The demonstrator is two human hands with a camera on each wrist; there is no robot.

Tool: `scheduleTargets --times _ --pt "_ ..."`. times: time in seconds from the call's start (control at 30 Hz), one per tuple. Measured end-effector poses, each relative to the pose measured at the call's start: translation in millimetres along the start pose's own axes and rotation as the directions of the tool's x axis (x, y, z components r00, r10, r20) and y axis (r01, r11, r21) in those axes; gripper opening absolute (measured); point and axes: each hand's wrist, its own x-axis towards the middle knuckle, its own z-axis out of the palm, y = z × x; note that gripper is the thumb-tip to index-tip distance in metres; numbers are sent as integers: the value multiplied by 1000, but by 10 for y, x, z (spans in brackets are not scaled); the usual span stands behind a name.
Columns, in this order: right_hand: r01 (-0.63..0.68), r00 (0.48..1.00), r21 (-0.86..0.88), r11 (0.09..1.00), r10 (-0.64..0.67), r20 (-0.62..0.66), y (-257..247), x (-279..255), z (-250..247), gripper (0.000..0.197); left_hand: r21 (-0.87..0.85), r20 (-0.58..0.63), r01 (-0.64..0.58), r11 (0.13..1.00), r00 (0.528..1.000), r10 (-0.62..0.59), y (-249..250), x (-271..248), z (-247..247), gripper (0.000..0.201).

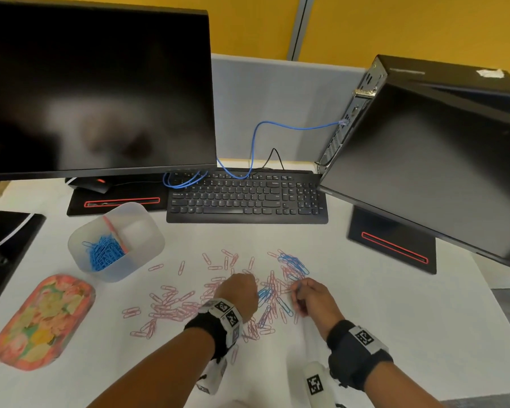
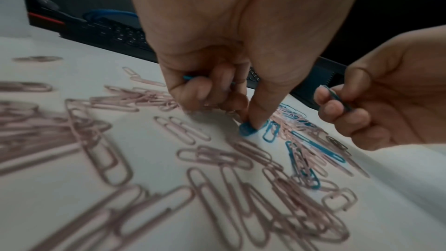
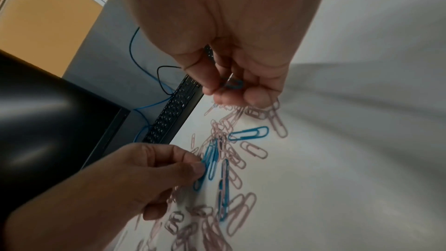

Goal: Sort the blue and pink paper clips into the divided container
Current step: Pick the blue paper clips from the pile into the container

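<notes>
Pink paper clips [image 1: 171, 304] and a few blue paper clips [image 1: 295, 263] lie scattered on the white table. The translucent divided container [image 1: 147, 228] stands at the left, with blue clips [image 1: 103, 254] in its near compartment. My left hand [image 2: 249, 125] pinches a blue clip [image 2: 246, 130] against the table, and another blue clip [image 2: 187, 78] shows in its curled fingers. My right hand [image 3: 229, 91] hovers over the pile just to the right, its fingers curled round blue clips [image 3: 233, 84]. In the head view, both hands [image 1: 248, 285] [image 1: 299, 287] are close together.
A black keyboard [image 1: 248, 195] lies behind the clips, under a blue cable [image 1: 253, 148]. A large monitor [image 1: 95, 83] stands at the back left and another [image 1: 424, 172] at the right. A floral oval tray [image 1: 42, 322] lies at the near left.
</notes>
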Motion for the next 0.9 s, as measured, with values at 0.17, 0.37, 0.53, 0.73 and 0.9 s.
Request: scheduleTargets --times 0.17,0.37,0.53,0.73,0.9 --pt "175 982 -453 874 -186 20 60 -83 84 22 33 -16 -2 999 1000 3 -103 -20 -53 18" --pt "289 943 -742 605 -314 111 185 -86 204 36 41 -24 17 999 1000 -16 -198 -56 -54 15" --pt "221 966 -753 620 -244 82 123 -44 228 35 9 -65 7 1000 998 -6 -208 -95 -59 11" --pt "204 978 -713 671 -178 112 99 -89 207 26 71 -37 -11 997 999 14 -218 -95 -73 14" --pt "181 983 -589 787 -148 105 65 -157 177 21 -147 -70 21 989 997 -31 -299 -140 -148 12"
